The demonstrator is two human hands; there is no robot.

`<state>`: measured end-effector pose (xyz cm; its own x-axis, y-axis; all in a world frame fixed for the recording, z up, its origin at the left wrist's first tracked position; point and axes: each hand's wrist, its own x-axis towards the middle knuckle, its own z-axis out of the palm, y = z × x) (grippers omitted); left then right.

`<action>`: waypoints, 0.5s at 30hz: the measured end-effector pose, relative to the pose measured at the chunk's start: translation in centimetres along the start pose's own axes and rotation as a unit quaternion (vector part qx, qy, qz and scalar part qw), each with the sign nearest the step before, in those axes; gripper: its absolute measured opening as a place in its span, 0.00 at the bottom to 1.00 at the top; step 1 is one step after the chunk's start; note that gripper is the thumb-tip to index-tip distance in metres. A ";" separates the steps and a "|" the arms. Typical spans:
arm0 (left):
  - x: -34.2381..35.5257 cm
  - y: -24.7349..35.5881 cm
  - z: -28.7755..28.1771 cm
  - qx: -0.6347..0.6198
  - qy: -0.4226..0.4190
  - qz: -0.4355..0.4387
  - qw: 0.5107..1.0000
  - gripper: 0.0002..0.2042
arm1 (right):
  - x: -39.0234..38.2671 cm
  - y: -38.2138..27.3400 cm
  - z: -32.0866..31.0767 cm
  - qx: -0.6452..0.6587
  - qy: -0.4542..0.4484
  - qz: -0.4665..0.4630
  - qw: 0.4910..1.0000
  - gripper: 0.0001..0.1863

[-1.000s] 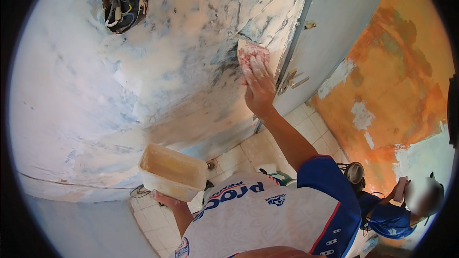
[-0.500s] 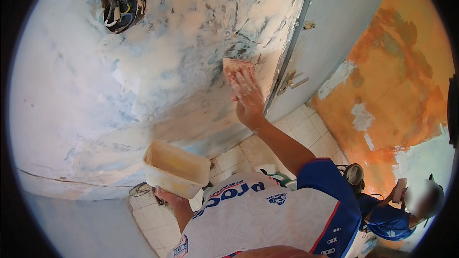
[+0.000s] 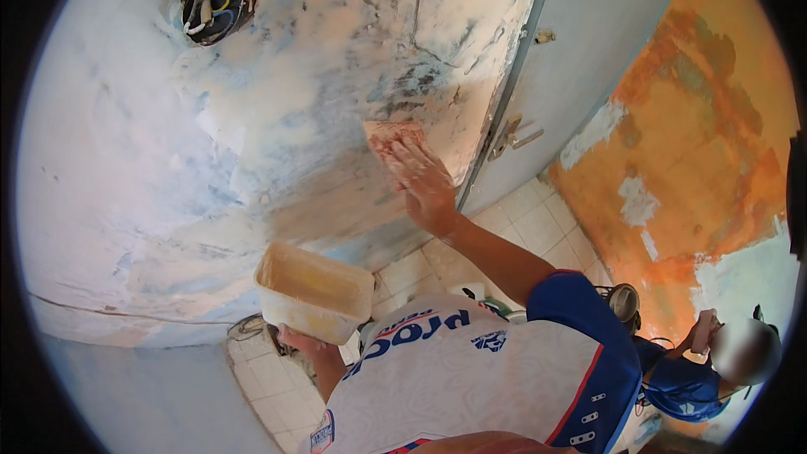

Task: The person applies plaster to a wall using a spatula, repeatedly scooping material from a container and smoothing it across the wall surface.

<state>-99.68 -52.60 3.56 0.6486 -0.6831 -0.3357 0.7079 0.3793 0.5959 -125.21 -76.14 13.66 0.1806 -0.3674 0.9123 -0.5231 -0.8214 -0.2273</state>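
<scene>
My right hand [image 3: 424, 183] is pressed flat against the patchy white and blue wall [image 3: 210, 160], holding a small reddish sanding pad [image 3: 388, 134] under its fingers. The pad lies on the wall just left of the grey door frame [image 3: 513, 76]. My left hand [image 3: 298, 340] grips the underside of a cream plastic tub [image 3: 313, 290], held low in front of my white and blue shirt [image 3: 471, 378]. The tub's inside looks yellowish; what it contains is not visible.
A round hole with loose wires [image 3: 212, 2] opens high in the wall. A grey door [image 3: 588, 50] with a handle [image 3: 508, 136] stands right of my hand. Beyond it is an orange, peeling wall [image 3: 698, 160]. Another person [image 3: 698, 361] crouches at lower right on the tiled floor [image 3: 538, 227].
My right hand has slid the pad leftward and slightly up along the wall, away from the door frame. The tub in my left hand has stayed about where it was.
</scene>
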 end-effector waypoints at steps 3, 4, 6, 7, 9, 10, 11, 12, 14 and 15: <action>0.8 -0.1 -2.6 0.000 -0.052 -0.012 0.999 0.29 | 4.8 2.0 -3.4 -0.006 0.102 0.058 0.993 0.18; 1.0 -0.2 -3.5 -0.005 -0.054 -0.013 0.998 0.29 | 7.6 3.5 -5.3 -0.034 0.154 0.072 0.985 0.18; 1.8 -0.6 -5.4 -0.009 -0.062 -0.014 0.998 0.30 | 15.2 5.9 -8.1 -0.098 0.285 0.010 0.953 0.17; 1.7 -0.6 -5.1 -0.019 -0.051 -0.018 0.998 0.30 | 16.0 6.7 -8.2 -0.105 0.236 0.057 0.964 0.18; 1.1 -0.7 -4.2 -0.042 -0.029 -0.024 0.998 0.30 | 16.3 8.1 -7.5 -0.116 0.133 0.149 0.973 0.19; 1.0 -0.7 -3.7 -0.034 -0.030 -0.019 0.999 0.30 | 14.2 7.8 -6.2 -0.196 0.094 0.098 0.971 0.20; 1.0 -0.9 -3.1 -0.031 -0.031 -0.010 0.999 0.30 | 11.3 6.8 -3.7 -0.270 0.056 0.042 0.960 0.22; 1.1 -1.0 -2.9 -0.026 -0.030 -0.001 0.999 0.30 | 8.4 5.4 -0.6 -0.238 0.121 -0.017 0.964 0.27; 1.5 -1.3 -3.8 -0.038 -0.037 -0.003 0.999 0.29 | 4.9 0.3 -0.2 -0.095 -0.031 -0.022 0.995 0.32; 1.7 -1.4 -4.3 -0.043 -0.043 -0.006 0.998 0.28 | 3.5 -0.4 -0.5 -0.044 -0.048 -0.017 0.998 0.30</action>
<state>-98.37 -51.67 -0.98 0.6163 -0.7376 -0.2759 0.7388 0.4201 0.5271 -124.76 -76.87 17.08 0.2762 -0.3846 0.8808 -0.5864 -0.7935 -0.1626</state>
